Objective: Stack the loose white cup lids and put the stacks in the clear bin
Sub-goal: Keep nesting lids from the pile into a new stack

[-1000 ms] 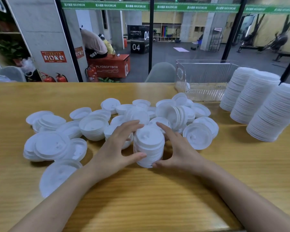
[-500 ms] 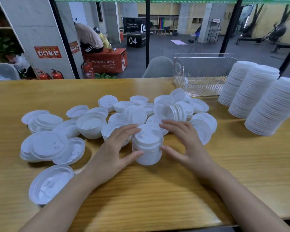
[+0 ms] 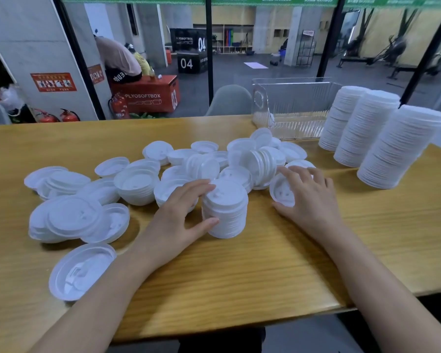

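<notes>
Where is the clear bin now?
In the head view, the clear bin stands at the far edge of the table, right of centre, just left of three tall lid stacks.

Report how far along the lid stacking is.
Done: three tall stacks stand on the table beside the clear bin, with no stack visibly inside it. In hand: the left hand grips a short stack while the right hand picks up a tilted lid. Left: many loose lids lie scattered, and every stack has yet to be binned.

Bright, even light; soft shadows; wide-angle warp at edges, bg slightly soft.
</notes>
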`<state>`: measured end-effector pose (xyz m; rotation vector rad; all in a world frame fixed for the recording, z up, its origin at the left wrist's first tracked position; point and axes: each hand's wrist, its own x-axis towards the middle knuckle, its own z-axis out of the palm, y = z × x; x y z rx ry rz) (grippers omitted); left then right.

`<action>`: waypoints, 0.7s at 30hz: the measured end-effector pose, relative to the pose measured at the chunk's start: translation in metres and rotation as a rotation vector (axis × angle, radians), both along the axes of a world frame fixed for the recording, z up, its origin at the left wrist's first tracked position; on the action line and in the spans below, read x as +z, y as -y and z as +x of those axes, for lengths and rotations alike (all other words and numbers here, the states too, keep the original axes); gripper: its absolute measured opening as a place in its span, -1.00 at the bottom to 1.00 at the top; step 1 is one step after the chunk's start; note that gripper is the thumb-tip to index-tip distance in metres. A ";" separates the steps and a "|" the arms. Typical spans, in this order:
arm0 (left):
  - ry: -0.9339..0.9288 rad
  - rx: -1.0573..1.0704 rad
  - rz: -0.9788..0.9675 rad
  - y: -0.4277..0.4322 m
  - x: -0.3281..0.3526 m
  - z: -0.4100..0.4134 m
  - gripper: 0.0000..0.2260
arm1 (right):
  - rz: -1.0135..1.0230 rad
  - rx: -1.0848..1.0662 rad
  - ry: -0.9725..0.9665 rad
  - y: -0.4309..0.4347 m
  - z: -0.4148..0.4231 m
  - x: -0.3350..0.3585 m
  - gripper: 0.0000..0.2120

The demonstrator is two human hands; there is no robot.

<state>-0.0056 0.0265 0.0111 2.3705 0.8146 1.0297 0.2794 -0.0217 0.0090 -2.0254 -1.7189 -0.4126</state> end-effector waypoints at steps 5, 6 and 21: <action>-0.017 -0.023 -0.026 0.004 0.001 0.000 -0.51 | 0.251 0.265 -0.378 0.004 -0.011 0.006 -0.30; -0.016 -0.025 -0.029 0.005 0.001 -0.001 -0.50 | 0.277 0.340 -0.546 0.006 -0.015 0.009 -0.33; 0.017 0.061 0.033 0.002 0.002 -0.003 -0.51 | -0.040 0.677 -0.959 0.009 -0.050 0.014 -0.44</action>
